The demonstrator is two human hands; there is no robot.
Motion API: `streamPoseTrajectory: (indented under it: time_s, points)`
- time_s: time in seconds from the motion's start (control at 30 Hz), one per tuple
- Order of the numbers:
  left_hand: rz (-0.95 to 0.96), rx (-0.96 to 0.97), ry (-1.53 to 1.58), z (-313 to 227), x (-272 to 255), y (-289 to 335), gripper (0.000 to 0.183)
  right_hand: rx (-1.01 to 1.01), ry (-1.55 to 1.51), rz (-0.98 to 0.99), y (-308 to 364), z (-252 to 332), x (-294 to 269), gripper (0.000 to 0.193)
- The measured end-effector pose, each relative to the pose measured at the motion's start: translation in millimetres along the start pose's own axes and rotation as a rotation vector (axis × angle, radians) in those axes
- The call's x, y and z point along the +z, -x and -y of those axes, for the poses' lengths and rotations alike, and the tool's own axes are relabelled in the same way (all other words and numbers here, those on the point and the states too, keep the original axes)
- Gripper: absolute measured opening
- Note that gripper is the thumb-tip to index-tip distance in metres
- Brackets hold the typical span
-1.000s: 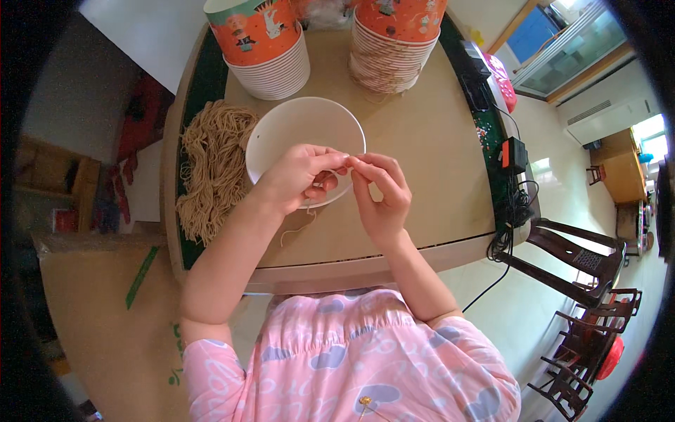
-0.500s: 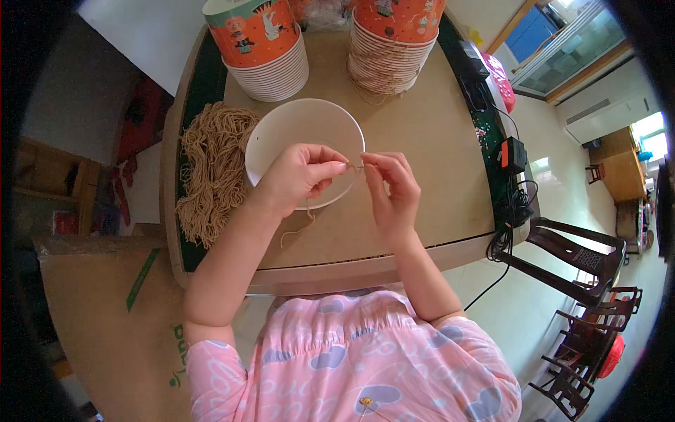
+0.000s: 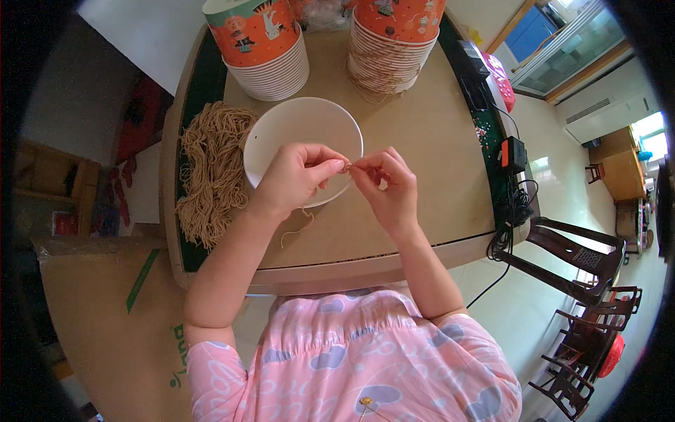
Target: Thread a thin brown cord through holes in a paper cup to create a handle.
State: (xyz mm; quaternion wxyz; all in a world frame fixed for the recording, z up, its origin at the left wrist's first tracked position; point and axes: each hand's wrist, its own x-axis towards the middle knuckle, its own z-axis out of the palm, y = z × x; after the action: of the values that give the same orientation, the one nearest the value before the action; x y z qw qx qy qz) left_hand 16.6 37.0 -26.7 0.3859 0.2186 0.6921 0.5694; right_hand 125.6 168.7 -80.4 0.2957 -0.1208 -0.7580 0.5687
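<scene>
A tan string (image 3: 307, 217) runs through my fingers, its loose tail trailing below my left hand onto the table. My left hand (image 3: 299, 178) pinches it between thumb and forefinger at the right rim of a white paper bucket (image 3: 299, 112). Fingertip to fingertip with it, my right hand (image 3: 385, 184) is closed on the string too. The bucket stands on the table, open side up, with a small hole in its left wall. What the string does between the fingertips is too small to make out. Left of the bucket lies a thick bundle of tan strings (image 3: 216, 172).
Two stacks of orange-printed paper buckets stand at the back, one on the left (image 3: 271, 70) and one on the right (image 3: 394, 53) with strings hanging round it. Black cables and an adapter (image 3: 513, 155) line the right table edge. A cardboard box (image 3: 105, 302) is at the lower left.
My right hand has moved slightly left, closing the small gap to my left fingertips. The bucket has shifted a touch to the left.
</scene>
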Motion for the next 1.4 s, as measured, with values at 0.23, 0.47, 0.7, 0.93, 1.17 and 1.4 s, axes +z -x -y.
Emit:
streamPoseTrajectory:
  time_s: [0.23,0.47,0.7,0.93,1.17,1.4]
  points:
    - [-0.005,-0.004,-0.008,0.5,-0.9,-0.5,0.011,-0.034,0.019,-0.016,-1.5,3.6,1.3,0.009]
    - [-0.042,0.052,-0.113,-1.6,2.3,-0.2,0.008,-0.055,0.073,-0.011,-3.7,7.0,0.4,0.009]
    - [-0.084,0.120,-0.196,3.3,4.3,-1.8,0.008,-0.070,0.116,0.007,-5.0,6.8,-0.5,0.010]
    - [-0.119,0.124,-0.167,10.4,-0.3,1.3,0.009,-0.048,0.154,0.041,-3.5,20.1,-3.3,0.016]
    - [-0.113,0.129,-0.109,5.0,1.8,6.3,0.007,-0.050,0.168,0.116,-3.3,27.0,-1.5,0.021]
    - [-0.147,0.110,-0.066,-0.1,1.3,10.8,0.007,-0.023,0.148,0.099,-3.2,24.0,-0.6,0.016]
